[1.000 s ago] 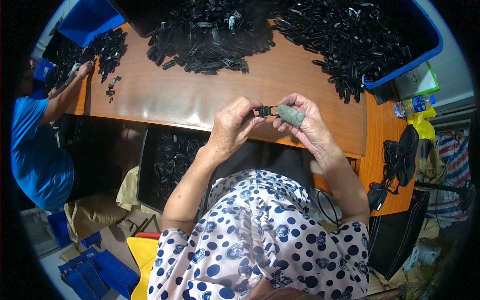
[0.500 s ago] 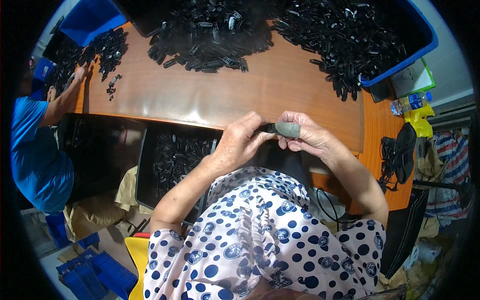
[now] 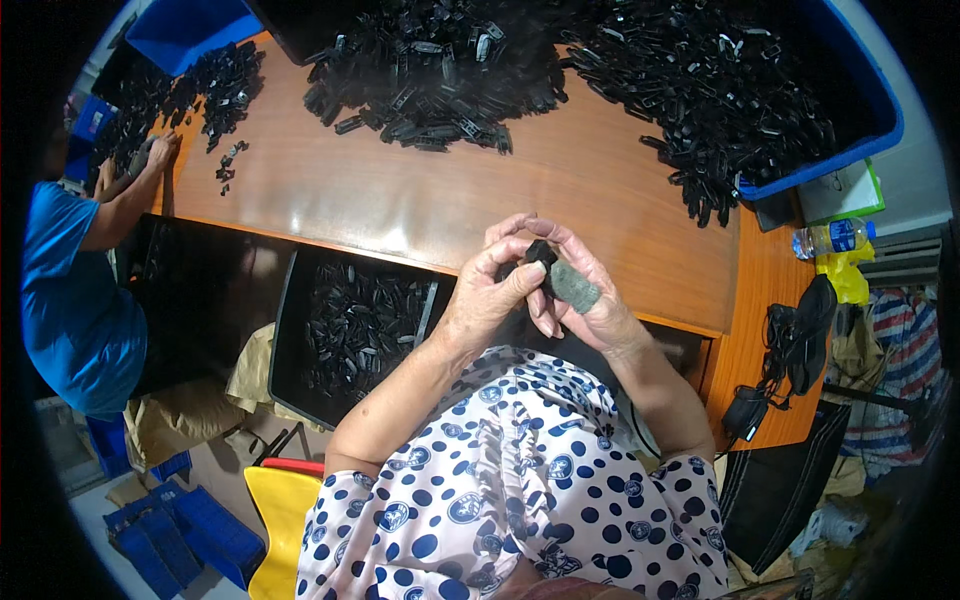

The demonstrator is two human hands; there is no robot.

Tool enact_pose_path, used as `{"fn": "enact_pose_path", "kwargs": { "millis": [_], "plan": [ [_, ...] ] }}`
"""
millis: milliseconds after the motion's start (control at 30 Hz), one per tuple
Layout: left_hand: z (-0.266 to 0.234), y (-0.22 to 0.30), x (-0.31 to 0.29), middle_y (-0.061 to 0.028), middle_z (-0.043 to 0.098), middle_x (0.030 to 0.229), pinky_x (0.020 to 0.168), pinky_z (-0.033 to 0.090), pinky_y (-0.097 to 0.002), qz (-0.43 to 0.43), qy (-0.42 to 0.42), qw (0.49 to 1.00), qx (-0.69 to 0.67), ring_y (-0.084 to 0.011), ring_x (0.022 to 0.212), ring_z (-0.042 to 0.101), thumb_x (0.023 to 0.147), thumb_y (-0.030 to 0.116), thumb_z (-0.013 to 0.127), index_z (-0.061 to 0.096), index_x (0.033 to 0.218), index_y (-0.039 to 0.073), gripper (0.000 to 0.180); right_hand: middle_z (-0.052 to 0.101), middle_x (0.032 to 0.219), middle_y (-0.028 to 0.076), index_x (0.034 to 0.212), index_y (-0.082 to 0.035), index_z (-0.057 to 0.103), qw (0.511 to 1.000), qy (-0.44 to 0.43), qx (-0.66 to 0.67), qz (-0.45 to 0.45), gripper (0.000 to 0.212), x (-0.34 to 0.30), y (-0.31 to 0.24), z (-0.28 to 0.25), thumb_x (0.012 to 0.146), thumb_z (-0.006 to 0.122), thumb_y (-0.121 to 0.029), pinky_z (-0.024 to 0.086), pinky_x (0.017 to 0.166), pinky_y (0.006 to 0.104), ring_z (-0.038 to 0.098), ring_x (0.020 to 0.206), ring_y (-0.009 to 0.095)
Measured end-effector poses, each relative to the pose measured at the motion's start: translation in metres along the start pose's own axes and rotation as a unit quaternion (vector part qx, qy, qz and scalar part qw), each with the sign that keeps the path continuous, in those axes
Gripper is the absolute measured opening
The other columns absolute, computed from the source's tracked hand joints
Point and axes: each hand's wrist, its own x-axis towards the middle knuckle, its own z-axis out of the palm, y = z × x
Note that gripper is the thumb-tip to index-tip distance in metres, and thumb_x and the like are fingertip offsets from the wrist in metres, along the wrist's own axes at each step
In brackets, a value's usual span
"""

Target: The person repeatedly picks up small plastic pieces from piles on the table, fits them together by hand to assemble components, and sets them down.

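Observation:
Close together above the near edge of the table, my left hand (image 3: 482, 292) and my right hand (image 3: 603, 312) are both closed on one small black plastic part (image 3: 540, 252). The left thumb and fingers pinch it from the left, while the right fingers curl round its far side. On my right thumb sits a grey-green knitted finger cover (image 3: 575, 288), pressed near the part. Fingers hide much of the part, so its exact kind cannot be made out. Similar black plastic pieces form a large pile (image 3: 430, 85) beyond my hands.
More black pieces (image 3: 700, 120) spill from a blue bin (image 3: 835, 170) at the far right. A black tub (image 3: 280, 345) of parts stands below the table edge, left. At right lie a water bottle (image 3: 832, 236) and a black cable (image 3: 778, 335). A blue-shirted co-worker (image 3: 85, 290) works at left.
My hands have come closer together and turned, the right fingers now reaching over the part, which is tilted more upright. The view has shifted slightly.

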Motion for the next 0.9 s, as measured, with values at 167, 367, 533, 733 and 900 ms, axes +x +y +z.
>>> {"fn": "enact_pose_path", "kwargs": {
  "millis": [167, 367, 533, 733, 900],
  "plan": [
    [-0.014, 0.0, -0.005, -0.0086, 0.056, 0.122, 0.076, 0.049, -0.0232, -0.09, 0.055, 0.994, 0.008, -0.0117, 0.093, 0.058, 0.089, 0.018, 0.065, 0.061, 0.115, 0.001, 0.031, 0.061, 0.085, 0.009, 0.143, -0.007, 0.033, 0.992, 0.043, -0.094, 0.079, 0.049, 0.012, 0.007, -0.003, 0.099, 0.049, -0.019, 0.046, 0.049, 0.0193, 0.062, 0.064, 0.013],
    [-0.105, 0.049, -0.039, -0.014, 0.057, 0.113, 0.089, 0.045, -0.0376, 0.041, 0.027, 0.768, 0.638, -0.0297, 0.1, 0.057, 0.078, 0.012, 0.071, 0.062, 0.107, -0.001, 0.033, 0.053, 0.128, 0.014, 0.144, -0.009, 0.036, 0.854, 0.077, -0.498, 0.13, 0.06, 0.017, -0.033, -0.078, 0.093, 0.06, -0.03, 0.047, 0.093, 0.0367, 0.059, 0.106, 0.025],
    [-0.087, 0.061, 0.042, -0.0138, 0.057, 0.105, 0.082, 0.041, -0.0419, 0.141, 0.027, 0.669, 0.729, -0.0321, 0.096, 0.053, 0.079, 0.01, 0.068, 0.062, 0.098, 0.003, 0.022, 0.058, 0.105, 0.012, 0.114, -0.003, 0.058, 0.48, 0.203, -0.852, -0.052, 0.035, 0.038, -0.109, -0.16, 0.081, 0.067, -0.008, 0.05, 0.085, 0.0406, 0.055, 0.1, 0.032],
    [-0.05, 0.027, 0.17, -0.0079, 0.052, 0.091, 0.087, 0.037, -0.0417, 0.244, -0.019, 0.566, 0.787, -0.0264, 0.093, 0.051, 0.077, 0.021, 0.07, 0.065, 0.09, 0.009, 0.019, 0.057, 0.098, 0.013, 0.094, 0.0, 0.06, 0.33, 0.131, -0.935, -0.014, 0.016, 0.065, -0.147, -0.214, 0.08, 0.061, -0.007, 0.046, 0.077, 0.041, 0.053, 0.093, 0.031],
    [-0.049, 0.016, 0.2, -0.0067, 0.055, 0.095, 0.087, 0.035, -0.0473, 0.16, -0.041, 0.457, 0.874, -0.0232, 0.098, 0.05, 0.078, 0.033, 0.07, 0.071, 0.093, 0.009, 0.027, 0.06, 0.096, 0.014, 0.09, -0.001, 0.059, 0.38, 0.076, -0.922, -0.003, 0.01, 0.076, -0.157, -0.204, 0.081, 0.06, -0.005, 0.045, 0.08, 0.0407, 0.054, 0.094, 0.03]
  ]
}}
